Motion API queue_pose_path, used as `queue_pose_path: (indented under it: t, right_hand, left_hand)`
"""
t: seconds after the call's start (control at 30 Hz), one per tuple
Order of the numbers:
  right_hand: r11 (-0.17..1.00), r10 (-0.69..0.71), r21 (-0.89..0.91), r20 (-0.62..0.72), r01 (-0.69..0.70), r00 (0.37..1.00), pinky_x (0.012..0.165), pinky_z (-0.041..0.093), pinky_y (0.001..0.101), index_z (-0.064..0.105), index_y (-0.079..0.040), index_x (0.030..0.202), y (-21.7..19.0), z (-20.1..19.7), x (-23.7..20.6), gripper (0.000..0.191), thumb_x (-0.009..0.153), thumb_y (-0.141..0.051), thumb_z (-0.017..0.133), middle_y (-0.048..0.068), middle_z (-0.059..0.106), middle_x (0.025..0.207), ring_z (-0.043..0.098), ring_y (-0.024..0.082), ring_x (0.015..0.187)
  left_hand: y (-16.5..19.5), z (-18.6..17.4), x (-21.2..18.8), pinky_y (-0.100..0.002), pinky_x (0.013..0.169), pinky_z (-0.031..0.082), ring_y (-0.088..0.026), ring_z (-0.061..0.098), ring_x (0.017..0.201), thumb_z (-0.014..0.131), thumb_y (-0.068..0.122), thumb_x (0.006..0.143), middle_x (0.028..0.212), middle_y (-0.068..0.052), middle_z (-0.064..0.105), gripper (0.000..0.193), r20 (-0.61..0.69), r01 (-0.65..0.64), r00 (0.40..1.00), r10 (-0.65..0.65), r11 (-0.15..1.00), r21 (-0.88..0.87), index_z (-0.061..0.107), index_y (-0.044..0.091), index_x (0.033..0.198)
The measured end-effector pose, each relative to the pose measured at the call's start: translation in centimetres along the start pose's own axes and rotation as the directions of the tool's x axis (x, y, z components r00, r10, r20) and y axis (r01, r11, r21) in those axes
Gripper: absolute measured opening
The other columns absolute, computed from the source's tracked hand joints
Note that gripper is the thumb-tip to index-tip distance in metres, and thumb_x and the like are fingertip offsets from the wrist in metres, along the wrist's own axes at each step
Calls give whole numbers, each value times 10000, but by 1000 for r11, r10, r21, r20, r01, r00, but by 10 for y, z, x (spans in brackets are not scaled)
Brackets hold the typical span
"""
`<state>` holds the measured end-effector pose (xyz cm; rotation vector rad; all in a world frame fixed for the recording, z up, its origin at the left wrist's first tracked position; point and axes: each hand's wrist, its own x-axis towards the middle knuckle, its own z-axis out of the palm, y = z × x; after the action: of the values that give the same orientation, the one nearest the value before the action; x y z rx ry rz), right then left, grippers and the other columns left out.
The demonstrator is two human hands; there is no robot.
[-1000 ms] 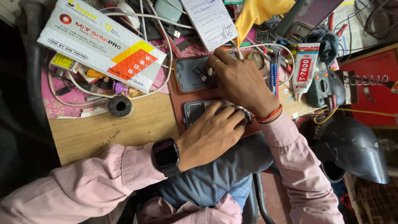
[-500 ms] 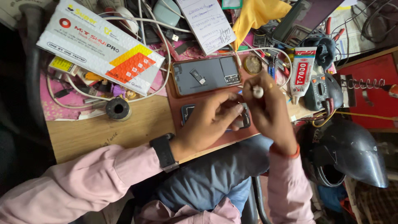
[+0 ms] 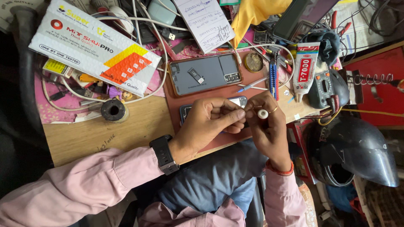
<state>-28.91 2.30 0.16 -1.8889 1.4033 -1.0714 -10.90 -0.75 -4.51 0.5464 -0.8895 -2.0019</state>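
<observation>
Hands [image 3: 242,120] together, small white roll [image 3: 263,114] between fingertips.

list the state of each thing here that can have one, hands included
left hand: fingers pinched toward the small white roll
right hand: holding the small white roll
grey phone: back cover off, lying flat
second phone: flat on the mat, mostly hidden under the hands
glue tube: lying down, cap end not clear
helmet: visor down
</observation>
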Motion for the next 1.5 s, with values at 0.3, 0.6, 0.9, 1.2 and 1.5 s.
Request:
queue_pose_path:
  t: [0.3,0.6,0.9,1.2,1.5]
  right_hand:
    - [984,92,158,-32,-86,995,731,449,198,563,-2,1059,8,2,-16,57,1044,53,573,15,555,997,530,62,835]
    - [970,195,153,-37,-187,980,650,422,173,568,-7,1080,11,5,-19,49,1047,27,555,-18,576,916,517,21,776]
    - [974,148,181,-55,-136,987,684,421,176,573,-14,1091,12,7,-20,30,1068,6,576,-33,564,932,505,22,800]
    - [895,291,368,-54,-252,955,577,328,162,569,-30,1127,13,12,-19,64,1088,-80,580,-53,539,901,438,-10,706]
    - [903,238,383,-73,-193,968,679,391,166,544,-20,1144,11,17,-22,68,1102,-72,558,-41,545,982,472,9,803]
  left_hand:
    - [3,0,-1,-228,729,594,-84,700,782,724,111,975,906,-71,752,168,37,4,999,-6,999,47,736,-40,1048]
    - [11,0,0,-228,743,609,-80,713,802,713,131,965,905,-67,754,197,20,47,999,-49,994,101,737,-47,1046]
    - [16,2,-1,-236,755,603,-92,708,817,709,112,966,924,-81,754,208,12,120,993,-120,992,39,743,-67,1067]
    - [12,2,1,-243,802,605,-100,715,853,668,148,1000,956,-85,758,246,25,116,993,-115,992,-43,725,-71,1097]
    - [16,3,-1,-226,746,609,-92,720,819,720,92,948,934,-77,761,197,-1,84,996,-84,995,61,733,-66,1066]
